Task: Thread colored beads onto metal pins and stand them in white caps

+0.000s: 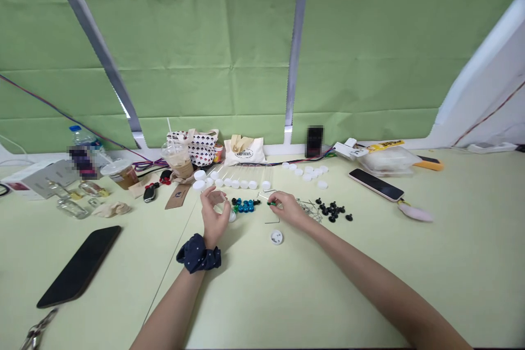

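Note:
My left hand is raised a little off the table, fingers curled round a small clear tube with a white end; a dark blue scrunchie sits on that wrist. My right hand rests on the table and pinches a tiny green piece at its fingertips. Between the hands lies a cluster of blue, green and black beads. A white cap lies open just below my right hand. A row of clear tubes with white caps lies behind the beads.
Black beads and metal pins lie right of my hand, loose white caps behind. Phones lie at left and right. Drinks, bags, small bottles and a water bottle line the back left.

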`<state>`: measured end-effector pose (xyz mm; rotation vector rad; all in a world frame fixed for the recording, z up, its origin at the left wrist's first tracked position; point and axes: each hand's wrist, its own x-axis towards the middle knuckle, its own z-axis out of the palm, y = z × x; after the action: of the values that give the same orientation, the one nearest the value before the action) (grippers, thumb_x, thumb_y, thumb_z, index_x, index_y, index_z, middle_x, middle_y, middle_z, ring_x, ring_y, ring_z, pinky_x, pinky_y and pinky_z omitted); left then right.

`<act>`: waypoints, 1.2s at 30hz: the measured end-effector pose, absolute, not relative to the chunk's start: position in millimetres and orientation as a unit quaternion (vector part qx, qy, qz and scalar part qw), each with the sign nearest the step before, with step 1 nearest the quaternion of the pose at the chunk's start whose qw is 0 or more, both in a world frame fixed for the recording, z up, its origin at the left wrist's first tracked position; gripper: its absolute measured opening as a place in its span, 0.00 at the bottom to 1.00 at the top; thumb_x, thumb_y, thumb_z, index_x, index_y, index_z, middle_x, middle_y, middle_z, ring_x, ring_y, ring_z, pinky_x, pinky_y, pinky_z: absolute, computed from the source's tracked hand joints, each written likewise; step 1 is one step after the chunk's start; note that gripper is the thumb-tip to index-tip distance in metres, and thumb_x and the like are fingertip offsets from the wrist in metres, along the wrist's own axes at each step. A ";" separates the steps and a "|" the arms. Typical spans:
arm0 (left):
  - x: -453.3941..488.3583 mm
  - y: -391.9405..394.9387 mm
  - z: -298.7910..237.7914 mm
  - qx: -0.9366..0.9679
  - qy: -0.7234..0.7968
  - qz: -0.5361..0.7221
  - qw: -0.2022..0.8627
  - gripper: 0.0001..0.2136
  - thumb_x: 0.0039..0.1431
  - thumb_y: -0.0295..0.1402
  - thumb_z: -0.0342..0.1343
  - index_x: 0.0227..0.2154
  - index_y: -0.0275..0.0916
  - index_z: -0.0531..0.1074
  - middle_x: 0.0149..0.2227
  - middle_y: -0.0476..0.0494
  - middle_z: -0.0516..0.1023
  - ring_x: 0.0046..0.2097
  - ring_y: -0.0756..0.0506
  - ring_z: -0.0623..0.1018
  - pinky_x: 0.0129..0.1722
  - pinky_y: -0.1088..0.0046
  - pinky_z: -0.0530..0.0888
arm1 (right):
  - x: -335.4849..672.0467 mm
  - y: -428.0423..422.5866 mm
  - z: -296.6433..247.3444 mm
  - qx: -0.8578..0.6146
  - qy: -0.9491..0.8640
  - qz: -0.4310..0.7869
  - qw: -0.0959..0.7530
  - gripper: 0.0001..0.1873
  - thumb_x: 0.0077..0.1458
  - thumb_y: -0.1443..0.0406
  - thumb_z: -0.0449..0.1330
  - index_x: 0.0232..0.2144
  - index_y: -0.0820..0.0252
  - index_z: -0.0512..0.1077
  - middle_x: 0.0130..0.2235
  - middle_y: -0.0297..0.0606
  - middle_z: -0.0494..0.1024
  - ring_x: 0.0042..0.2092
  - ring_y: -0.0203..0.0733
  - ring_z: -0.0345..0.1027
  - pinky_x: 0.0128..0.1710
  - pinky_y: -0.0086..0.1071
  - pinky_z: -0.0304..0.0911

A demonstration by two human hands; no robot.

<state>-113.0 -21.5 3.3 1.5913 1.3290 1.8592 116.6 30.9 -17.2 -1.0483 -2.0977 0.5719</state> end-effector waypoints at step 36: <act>-54.8 -46.6 -20.3 0.727 0.467 0.419 0.279 0.12 0.61 0.38 0.45 0.44 0.42 0.67 0.29 0.45 0.73 0.32 0.44 0.71 0.35 0.66 0.66 | 160.0 25.8 3.6 -0.385 -0.768 0.396 0.326 0.10 0.50 0.59 0.58 0.29 0.60 0.74 0.29 0.37 0.77 0.32 0.39 0.69 0.33 0.32 0.64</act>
<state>-54.8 -46.6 -20.3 1.9512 1.2535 1.1230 160.0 25.8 3.6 -1.0080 -2.0119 1.0376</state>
